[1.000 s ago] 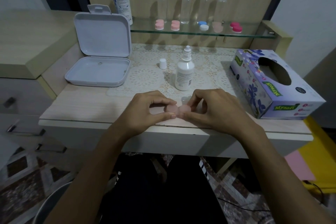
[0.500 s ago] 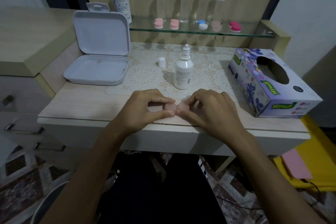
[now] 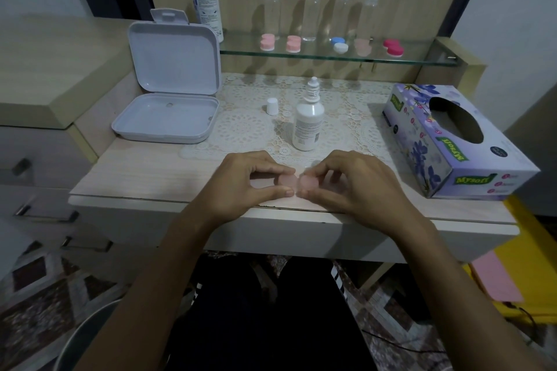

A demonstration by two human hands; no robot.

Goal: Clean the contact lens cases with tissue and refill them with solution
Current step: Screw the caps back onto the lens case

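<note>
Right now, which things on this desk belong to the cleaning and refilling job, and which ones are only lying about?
Belong to the job:
- pale pink lens case, pinched by left hand and right hand
- uncapped solution bottle
- its white cap
- tissue box

Lying about:
- open white box
- four clear bottles on the glass shelf

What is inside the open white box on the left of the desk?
The white box shows a bare tray with one small round mark on its floor. Its raised lid looks bare too. Nothing covers the inside.

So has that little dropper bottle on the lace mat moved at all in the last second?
No. The dropper bottle stands in the same spot beside its loose white cap on the lace mat.
</note>
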